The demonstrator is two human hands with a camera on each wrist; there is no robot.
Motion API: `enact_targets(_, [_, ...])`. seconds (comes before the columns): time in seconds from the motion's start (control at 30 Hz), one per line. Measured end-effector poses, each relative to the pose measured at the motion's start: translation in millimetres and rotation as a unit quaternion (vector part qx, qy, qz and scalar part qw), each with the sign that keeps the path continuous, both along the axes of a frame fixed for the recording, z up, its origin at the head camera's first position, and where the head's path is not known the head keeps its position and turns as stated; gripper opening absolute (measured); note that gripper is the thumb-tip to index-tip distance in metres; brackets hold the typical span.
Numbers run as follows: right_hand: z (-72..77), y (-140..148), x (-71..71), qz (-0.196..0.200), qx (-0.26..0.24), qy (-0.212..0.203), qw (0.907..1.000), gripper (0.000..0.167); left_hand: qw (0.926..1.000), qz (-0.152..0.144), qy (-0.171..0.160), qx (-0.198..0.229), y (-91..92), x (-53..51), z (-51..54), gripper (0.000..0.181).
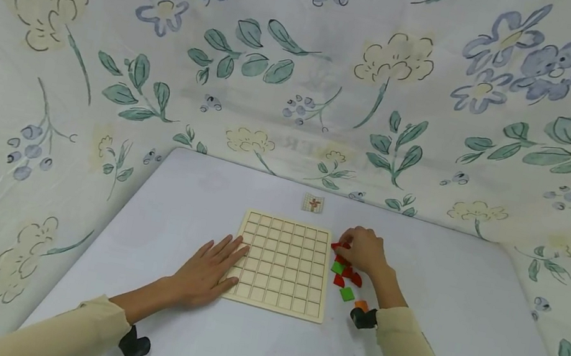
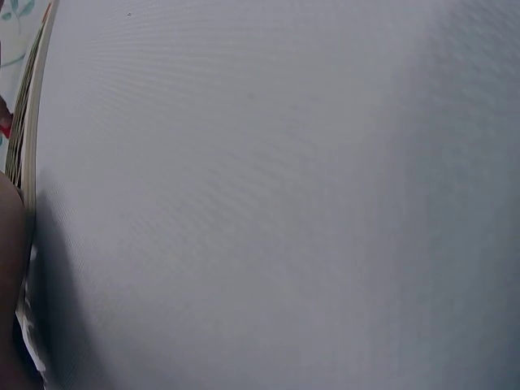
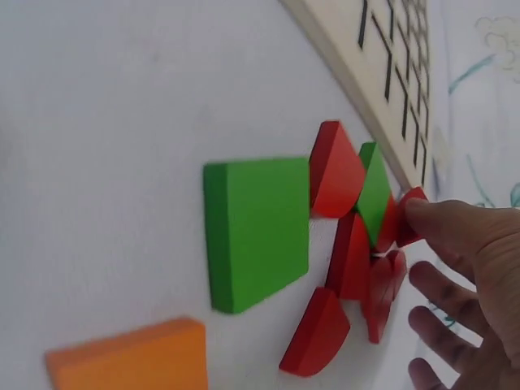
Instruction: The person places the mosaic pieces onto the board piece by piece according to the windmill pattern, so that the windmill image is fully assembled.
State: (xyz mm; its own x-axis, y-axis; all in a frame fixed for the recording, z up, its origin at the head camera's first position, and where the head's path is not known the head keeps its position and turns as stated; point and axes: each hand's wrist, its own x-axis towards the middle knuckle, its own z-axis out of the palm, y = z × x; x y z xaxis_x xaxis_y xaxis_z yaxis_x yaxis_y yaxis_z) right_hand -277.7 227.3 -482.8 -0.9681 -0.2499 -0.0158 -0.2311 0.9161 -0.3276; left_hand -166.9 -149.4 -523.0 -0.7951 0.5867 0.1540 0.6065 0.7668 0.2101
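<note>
The desk (image 1: pixel 256 352) is cut off along its near side. The grid board (image 1: pixel 282 264) lies mid-desk, its left edge partly covered by the flat left hand (image 1: pixel 209 270). Alongside, the right hand (image 1: pixel 363 253) pinches a partly hidden red piece (image 3: pixel 406 233).

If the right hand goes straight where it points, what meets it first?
Probably the right edge of the pale wooden grid board; height is unclear, so the right hand may pass above.

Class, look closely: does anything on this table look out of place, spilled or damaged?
Nothing stands out: the grid board lies flat with no visible damage, and the coloured pieces beside it look merely unsorted.
</note>
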Motion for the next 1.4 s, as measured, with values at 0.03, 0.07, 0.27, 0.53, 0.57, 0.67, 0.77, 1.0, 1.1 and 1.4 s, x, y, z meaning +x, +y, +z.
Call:
enact_targets(0.03, [0.6, 0, 0.3, -0.004, -0.013, -0.006, 0.9999, 0.018, 1.0, 0.0, 0.002, 0.0, 0.1, 0.0, 0.2, 0.066])
enact_targets(0.07, [1.5, -1, 0.8, -0.009, -0.025, -0.011, 0.9996, 0.018, 1.0, 0.0, 0.002, 0.0, 0.0, 0.1, 0.7, 0.067])
enact_targets(0.27, [6.1, -7, 2.7, -0.022, -0.143, -0.013, 0.9895, 0.013, 1.0, 0.002, 0.002, -0.004, -0.5, 0.3, 0.3, 0.067])
enact_targets(0.53, [7.6, -32, 3.4, 0.043, -0.228, -0.015, 0.9725, 0.027, 1.0, 0.0, -0.002, -0.007, -1.2, 0.6, -1.2, 0.066])
enact_targets(0.57, [7.6, -36, 3.4, 0.053, -0.228, -0.017, 0.9721, 0.027, 1.0, 0.0, -0.002, -0.01, -1.5, 0.7, -1.0, 0.066])
enact_targets(0.67, [7.6, -48, 3.6, 0.071, -0.227, -0.017, 0.9712, 0.027, 1.0, -0.001, -0.002, -0.008, -1.6, 0.6, -1.4, 0.065])
enact_targets(0.77, [8.0, -59, 3.9, 0.081, -0.237, -0.007, 0.9681, 0.023, 1.0, -0.003, 0.003, -0.006, -0.9, 0.4, -2.3, 0.065])
enact_targets(1.0, [2.3, -78, 3.8, 0.071, -0.267, -0.02, 0.9608, 0.018, 0.9999, -0.004, 0.007, -0.006, -1.3, 1.4, -2.1, 0.064])
enact_targets(1.1, [0.6, -87, 4.3, 0.056, -0.268, -0.024, 0.9615, 0.016, 0.9999, -0.003, 0.003, -0.012, -1.2, 1.6, -1.0, 0.064])
enact_targets(1.4, [-5.1, -107, 4.4, 0.034, -0.265, -0.032, 0.9631, 0.007, 0.9999, 0.0, 0.0, -0.017, -0.5, 2.1, -0.6, 0.064])
